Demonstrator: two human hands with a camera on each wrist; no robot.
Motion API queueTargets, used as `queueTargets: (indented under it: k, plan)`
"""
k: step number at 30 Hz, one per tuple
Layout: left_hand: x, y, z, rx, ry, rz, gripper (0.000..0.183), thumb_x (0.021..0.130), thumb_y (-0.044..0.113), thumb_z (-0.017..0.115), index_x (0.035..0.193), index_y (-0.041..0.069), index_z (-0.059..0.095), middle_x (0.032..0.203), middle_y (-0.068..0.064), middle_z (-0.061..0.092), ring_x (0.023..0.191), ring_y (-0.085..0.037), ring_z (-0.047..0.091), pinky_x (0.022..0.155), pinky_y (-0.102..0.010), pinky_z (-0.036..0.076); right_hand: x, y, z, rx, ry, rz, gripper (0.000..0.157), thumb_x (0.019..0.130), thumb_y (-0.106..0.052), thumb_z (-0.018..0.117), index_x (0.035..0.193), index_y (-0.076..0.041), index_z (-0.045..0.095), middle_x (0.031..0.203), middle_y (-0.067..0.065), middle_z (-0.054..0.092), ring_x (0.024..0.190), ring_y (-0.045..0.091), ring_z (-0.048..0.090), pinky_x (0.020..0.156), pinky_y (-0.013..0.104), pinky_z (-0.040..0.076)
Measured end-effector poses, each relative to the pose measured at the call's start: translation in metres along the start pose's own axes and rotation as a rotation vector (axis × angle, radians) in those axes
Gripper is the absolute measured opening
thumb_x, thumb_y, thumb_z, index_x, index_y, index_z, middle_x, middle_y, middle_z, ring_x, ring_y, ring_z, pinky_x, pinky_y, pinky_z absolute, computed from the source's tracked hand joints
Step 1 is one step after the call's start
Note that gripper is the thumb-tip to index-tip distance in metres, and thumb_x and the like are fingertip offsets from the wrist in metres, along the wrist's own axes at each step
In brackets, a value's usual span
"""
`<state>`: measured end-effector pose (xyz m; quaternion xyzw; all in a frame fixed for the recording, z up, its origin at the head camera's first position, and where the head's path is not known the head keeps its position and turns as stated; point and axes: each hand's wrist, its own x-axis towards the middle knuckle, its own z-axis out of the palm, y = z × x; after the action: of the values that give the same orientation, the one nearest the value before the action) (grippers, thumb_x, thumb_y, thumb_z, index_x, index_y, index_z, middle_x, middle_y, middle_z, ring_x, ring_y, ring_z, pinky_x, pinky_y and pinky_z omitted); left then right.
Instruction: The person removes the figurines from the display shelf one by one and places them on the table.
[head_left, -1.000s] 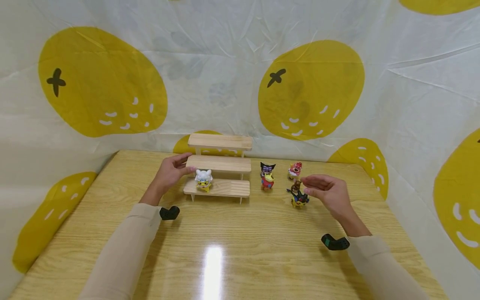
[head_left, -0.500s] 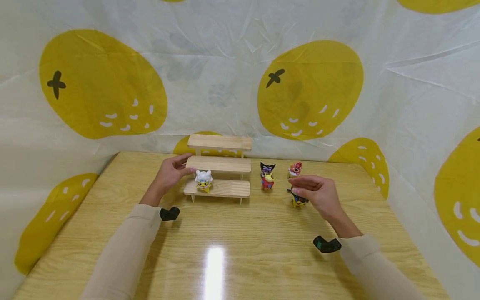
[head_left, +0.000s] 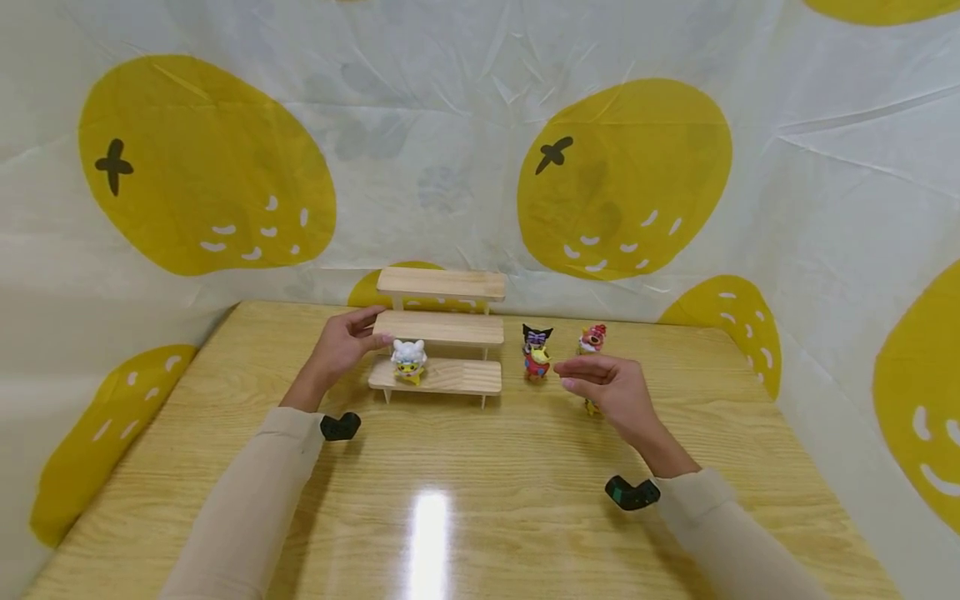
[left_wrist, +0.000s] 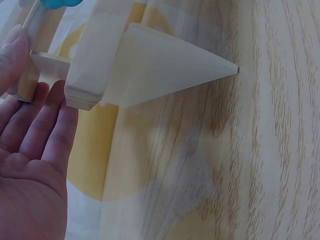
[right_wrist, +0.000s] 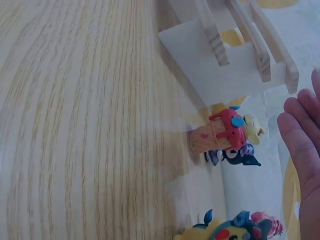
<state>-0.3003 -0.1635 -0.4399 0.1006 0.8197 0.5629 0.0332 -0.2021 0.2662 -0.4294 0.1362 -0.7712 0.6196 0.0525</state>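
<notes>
At the left end of a three-tier wooden display stand (head_left: 450, 327), my left hand (head_left: 336, 350) grips the middle shelf, thumb on top and fingers beneath. A white-hooded yellow figurine (head_left: 408, 362) stands on the lowest shelf. My right hand (head_left: 611, 398), fingers fairly straight and holding nothing, hovers just right of a red-and-yellow figurine (head_left: 536, 364). That figurine shows a waffle-cone base (right_wrist: 202, 137) in the right wrist view. Behind it is a black-eared purple figurine (head_left: 536, 337). Largely hidden by the right hand in the head view is a yellow figurine with dark headgear (right_wrist: 222, 232).
A pink figurine with a red top (head_left: 592, 337) stands farther back on the right of the wooden table (head_left: 502, 500). A white sheet (head_left: 427, 117) printed with yellow fruit hangs close behind the table and along its sides.
My right hand has moved left, from beside the dark-headgear figurine across to the red-and-yellow one. My left hand stays at the stand, and the figurines keep their places.
</notes>
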Motion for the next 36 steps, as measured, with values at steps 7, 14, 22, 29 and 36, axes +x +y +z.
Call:
queueTargets:
  k: [7, 14, 22, 29, 36]
  plan:
    - [0.000, 0.000, 0.000, 0.001, -0.001, 0.006, 0.065, 0.100, 0.024, 0.073, 0.158, 0.010, 0.047, 0.167, -0.015, 0.039, 0.155, -0.037, 0.039, 0.125, -0.052, 0.039, 0.005, 0.000, 0.015, 0.010, -0.021, 0.006, 0.030, 0.091, 0.000, 0.078, 0.117, 0.012, 0.072, 0.111, 0.007, 0.081, 0.096, 0.007, 0.078, 0.083, 0.023, 0.064]
    - [0.001, 0.004, 0.001, 0.003, -0.002, -0.004, 0.066, 0.099, 0.026, 0.074, 0.158, 0.010, 0.047, 0.167, -0.014, 0.039, 0.154, -0.037, 0.039, 0.125, -0.052, 0.039, 0.013, -0.003, 0.031, 0.034, -0.058, -0.009, 0.027, 0.092, 0.001, 0.077, 0.116, 0.012, 0.073, 0.117, 0.031, 0.074, 0.095, 0.005, 0.078, 0.085, 0.024, 0.065]
    - [0.000, 0.006, 0.000, -0.004, 0.007, -0.007, 0.065, 0.099, 0.023, 0.074, 0.158, 0.011, 0.048, 0.167, -0.014, 0.039, 0.155, -0.035, 0.039, 0.124, -0.051, 0.040, 0.020, -0.004, 0.052, 0.008, -0.082, 0.002, 0.026, 0.093, -0.002, 0.076, 0.118, 0.008, 0.074, 0.120, 0.030, 0.073, 0.099, 0.006, 0.077, 0.086, 0.023, 0.064]
    - [0.001, 0.005, -0.001, -0.011, 0.009, -0.002, 0.064, 0.099, 0.023, 0.074, 0.157, 0.012, 0.048, 0.167, -0.014, 0.039, 0.155, -0.036, 0.039, 0.125, -0.051, 0.040, 0.024, -0.009, 0.071, 0.045, -0.096, 0.009, 0.026, 0.093, -0.001, 0.077, 0.117, 0.007, 0.075, 0.120, 0.029, 0.074, 0.105, 0.027, 0.078, 0.087, 0.024, 0.064]
    - [0.001, 0.002, 0.002, -0.011, 0.002, 0.002, 0.066, 0.099, 0.024, 0.074, 0.158, 0.009, 0.047, 0.167, -0.016, 0.039, 0.155, -0.037, 0.038, 0.125, -0.052, 0.039, 0.030, -0.012, 0.092, 0.054, -0.107, 0.025, 0.026, 0.092, 0.000, 0.076, 0.117, 0.006, 0.075, 0.119, 0.027, 0.075, 0.110, 0.038, 0.075, 0.087, 0.023, 0.063]
